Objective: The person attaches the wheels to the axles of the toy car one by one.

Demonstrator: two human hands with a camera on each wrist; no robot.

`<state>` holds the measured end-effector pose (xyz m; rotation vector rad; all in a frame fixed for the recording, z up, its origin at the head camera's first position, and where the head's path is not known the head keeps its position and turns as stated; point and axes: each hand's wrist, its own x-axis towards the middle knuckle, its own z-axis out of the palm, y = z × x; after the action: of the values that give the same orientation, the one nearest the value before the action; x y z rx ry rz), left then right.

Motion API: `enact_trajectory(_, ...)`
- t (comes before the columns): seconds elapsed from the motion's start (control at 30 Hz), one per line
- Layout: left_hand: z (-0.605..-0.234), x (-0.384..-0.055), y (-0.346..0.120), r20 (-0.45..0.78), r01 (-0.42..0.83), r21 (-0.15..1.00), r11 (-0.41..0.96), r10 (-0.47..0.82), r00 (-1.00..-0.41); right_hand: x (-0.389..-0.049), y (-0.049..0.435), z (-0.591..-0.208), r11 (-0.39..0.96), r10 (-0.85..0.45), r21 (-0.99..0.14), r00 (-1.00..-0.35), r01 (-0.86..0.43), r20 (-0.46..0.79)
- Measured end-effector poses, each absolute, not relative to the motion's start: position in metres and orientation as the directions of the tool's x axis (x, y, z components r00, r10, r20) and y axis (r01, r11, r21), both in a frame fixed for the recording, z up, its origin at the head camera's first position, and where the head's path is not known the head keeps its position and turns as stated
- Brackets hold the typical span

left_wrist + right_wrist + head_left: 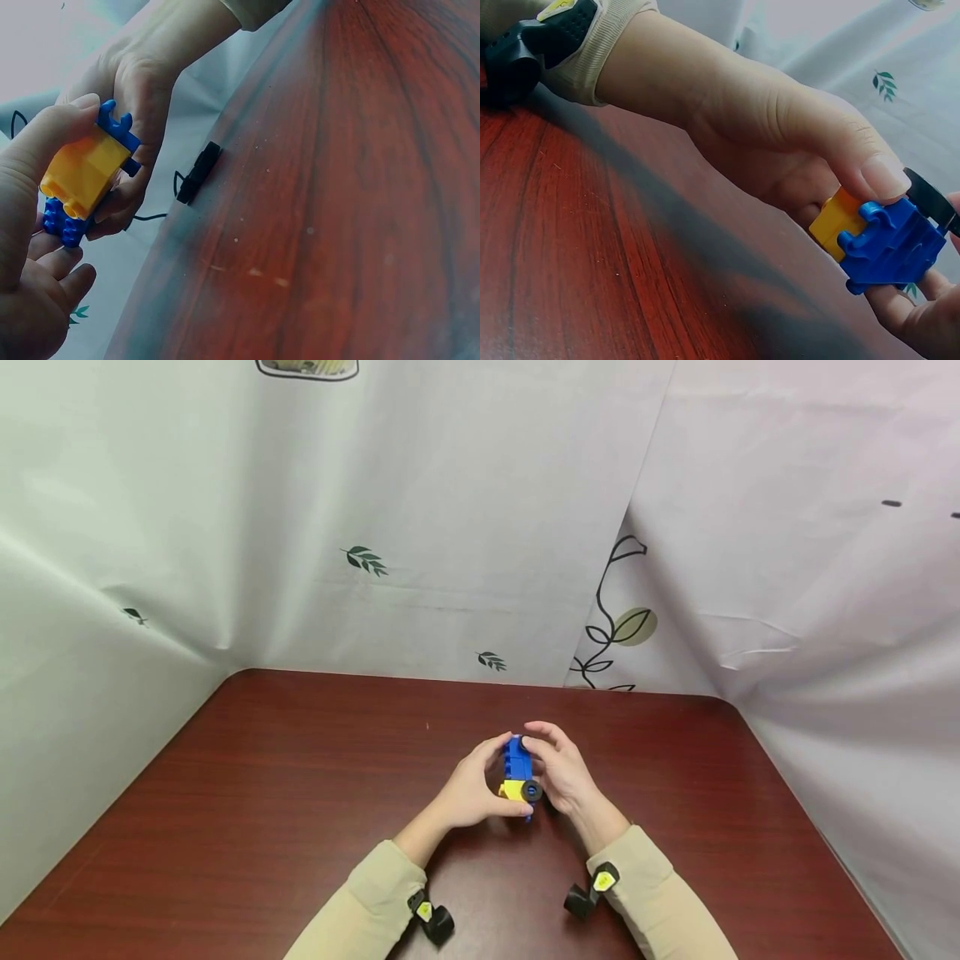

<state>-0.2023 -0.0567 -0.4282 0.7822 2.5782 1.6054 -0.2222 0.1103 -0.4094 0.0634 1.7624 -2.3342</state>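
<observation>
A small toy car of blue and yellow building bricks [517,767] with black wheels is held between both hands above the table. My left hand [468,791] grips it from the left, thumb at the yellow end and fingertips at the far blue end. The right hand [566,774] holds it from the right, with the thumb at the far wheel and the index finger raised beyond it. Studs show on the yellow brick [86,172] in the left wrist view. In the right wrist view, a blue piece with hooked ends [892,244] faces the camera, near a black wheel [928,196].
The dark red wooden table [300,777] spreads around both hands. Behind it hangs a pale curtain [450,527] printed with leaves. Both sleeves carry a black wrist camera, one on the left [438,925] and one on the right [580,901].
</observation>
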Motion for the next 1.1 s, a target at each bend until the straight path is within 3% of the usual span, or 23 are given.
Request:
enact_trajectory(0.3, -0.427, -0.205, -0.057, 0.246, 0.384, 0.877, 0.29, 0.415, -0.876, -0.225, 0.112, -0.412, -0.2, -0.129, -0.964, -0.98, 0.175, -0.151)
enact_trajectory(0.53, -0.427, -0.207, -0.059, 0.264, 0.39, 0.883, 0.261, 0.41, -0.873, -0.227, 0.121, -0.408, -0.144, -0.205, -0.966, -0.962, 0.214, -0.182)
enact_trajectory(0.9, -0.428, -0.204, -0.06, 0.278, 0.442, 0.816, 0.373, 0.417, -0.865, -0.229, 0.128, -0.409, -0.001, -0.275, -0.964, -0.927, 0.265, -0.254)
enact_trajectory(1.1, -0.428, -0.202, -0.06, 0.274, 0.451, 0.801, 0.393, 0.429, -0.861, -0.228, 0.13, -0.41, 0.015, -0.35, -0.964, -0.901, 0.267, -0.255)
